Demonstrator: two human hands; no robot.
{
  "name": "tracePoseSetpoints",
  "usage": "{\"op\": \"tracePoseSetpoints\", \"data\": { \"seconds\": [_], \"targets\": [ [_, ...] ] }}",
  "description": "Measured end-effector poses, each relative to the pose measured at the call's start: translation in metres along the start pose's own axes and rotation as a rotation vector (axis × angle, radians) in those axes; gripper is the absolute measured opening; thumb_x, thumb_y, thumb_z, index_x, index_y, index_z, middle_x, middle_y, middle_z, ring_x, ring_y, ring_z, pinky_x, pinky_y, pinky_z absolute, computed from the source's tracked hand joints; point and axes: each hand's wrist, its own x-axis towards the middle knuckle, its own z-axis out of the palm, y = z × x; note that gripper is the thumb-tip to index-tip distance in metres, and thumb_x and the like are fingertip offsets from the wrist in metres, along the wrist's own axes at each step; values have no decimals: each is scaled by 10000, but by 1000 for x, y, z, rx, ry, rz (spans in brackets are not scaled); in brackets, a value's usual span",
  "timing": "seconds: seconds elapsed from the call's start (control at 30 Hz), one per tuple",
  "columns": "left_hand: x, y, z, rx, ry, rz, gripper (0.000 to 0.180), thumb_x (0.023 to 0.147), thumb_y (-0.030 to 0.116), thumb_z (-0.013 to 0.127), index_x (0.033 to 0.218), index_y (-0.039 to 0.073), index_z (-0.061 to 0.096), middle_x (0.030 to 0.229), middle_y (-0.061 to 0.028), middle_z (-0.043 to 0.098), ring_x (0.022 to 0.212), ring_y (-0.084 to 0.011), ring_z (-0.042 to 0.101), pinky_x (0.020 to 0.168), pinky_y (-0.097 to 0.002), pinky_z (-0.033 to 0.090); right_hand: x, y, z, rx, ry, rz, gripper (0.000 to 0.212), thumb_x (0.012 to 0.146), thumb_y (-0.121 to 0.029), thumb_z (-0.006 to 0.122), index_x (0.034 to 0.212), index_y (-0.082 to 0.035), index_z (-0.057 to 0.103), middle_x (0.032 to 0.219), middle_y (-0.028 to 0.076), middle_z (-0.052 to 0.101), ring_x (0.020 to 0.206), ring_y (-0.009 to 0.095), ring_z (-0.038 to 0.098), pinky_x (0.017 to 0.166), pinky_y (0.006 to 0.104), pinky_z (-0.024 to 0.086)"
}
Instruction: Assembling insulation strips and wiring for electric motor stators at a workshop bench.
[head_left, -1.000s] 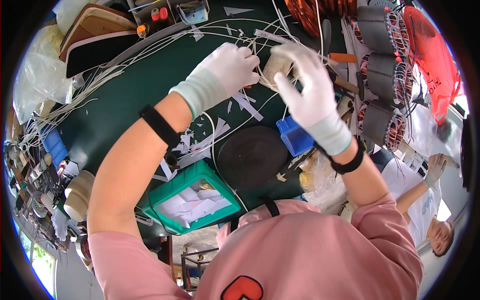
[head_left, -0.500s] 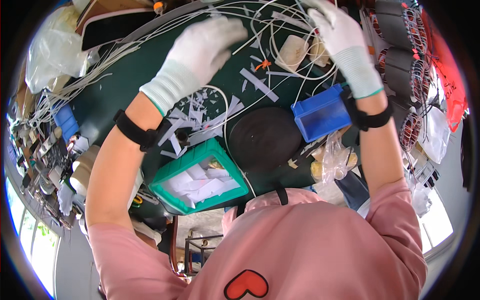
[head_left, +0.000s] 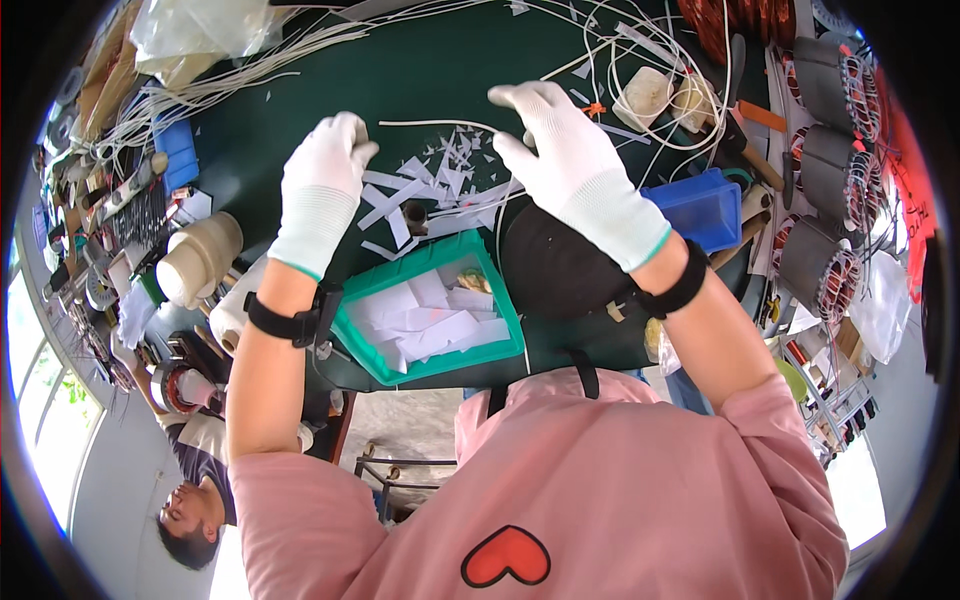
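Both my hands wear white knit gloves with pale cuffs. Over the left part of the green table, my left hand (head_left: 328, 165) is loosely curled, its thumb apart from the fingers, and nothing shows in it. The free end of a white cord (head_left: 430, 123) lies just right of its fingertips. That cord runs rightward and passes behind the thumb of my right hand (head_left: 565, 145). The right thumb and forefinger are spread with a gap between them; the other fingers are partly hidden. Cut white paper strips (head_left: 400, 205) and small scraps (head_left: 455, 165) lie between the hands.
A green bin (head_left: 515, 340) of paper pieces stands at the near edge, beside a dark round disc (head_left: 555, 265). Right are a blue bin (head_left: 700, 205) and wound stators (head_left: 825, 85). Cord bundles (head_left: 240, 88) lie far left; another person (head_left: 205, 470) is lower left.
My left hand has drawn back to the left. The right hand has come down and left from the tangled cords, toward the paper scraps. The view has shifted, and a person appears at lower left.
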Motion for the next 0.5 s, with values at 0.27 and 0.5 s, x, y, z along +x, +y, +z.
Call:
{"op": "tracePoseSetpoints", "data": {
  "seconds": [0.27, 0.5],
  "targets": [
    [21, 16, 25, 10, 258, 279, 210, 876, 263, 723, 1040, 145, 667, 1060, -39, 657, 1032, -266, 646, 898, -421, 525, -64, -19, -5, 122, -46, -19, 329, 917, -157, 654, 1228, -65, 599, 1119, 185, 614, 884, 347, 668, 788, 417, 557],
    [5, 87, -51, -28, 536, 674, 145, 890, 227, 666, 1011, 158, 624, 994, -35, 630, 937, -226, 652, 784, -389, 528, -73, -35, -88, -5, 256, -76, 499, 853, -96, 719, 1330, -36, 587, 1277, 108, 612, 1069, 186, 611, 911, 336, 504]
  ]
}}
